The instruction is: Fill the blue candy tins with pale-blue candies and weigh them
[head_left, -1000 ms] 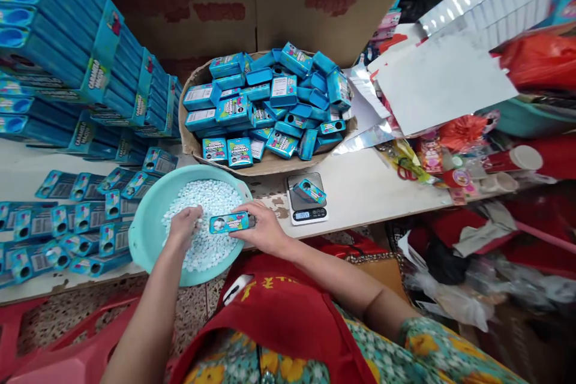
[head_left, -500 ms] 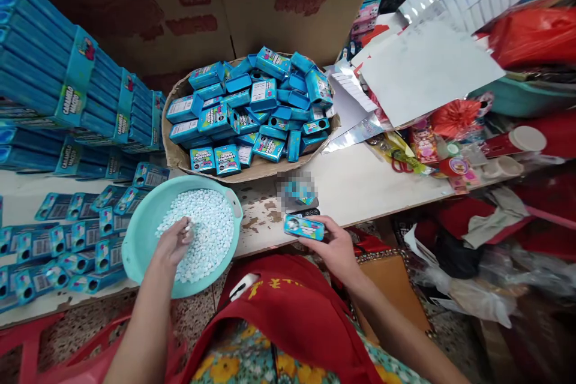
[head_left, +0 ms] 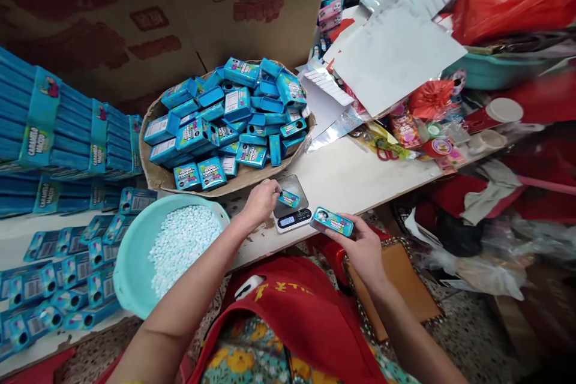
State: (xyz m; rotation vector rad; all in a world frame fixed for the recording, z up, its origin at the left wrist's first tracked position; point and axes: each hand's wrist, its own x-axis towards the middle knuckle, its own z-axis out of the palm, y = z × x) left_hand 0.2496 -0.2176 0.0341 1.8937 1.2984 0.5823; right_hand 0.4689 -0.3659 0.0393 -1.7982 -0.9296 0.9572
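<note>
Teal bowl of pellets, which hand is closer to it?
Left. The left hand is just right of the teal bowl, pinching a small blue box on the scale; the right hand is farther right, holding a second blue box.

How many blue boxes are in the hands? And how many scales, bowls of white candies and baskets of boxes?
Blue boxes in hands: 2, the scale box in the left hand, the second box in the right hand
Scale: 1
Bowl of white candies: 1
Basket of boxes: 1
Total: 5
</note>
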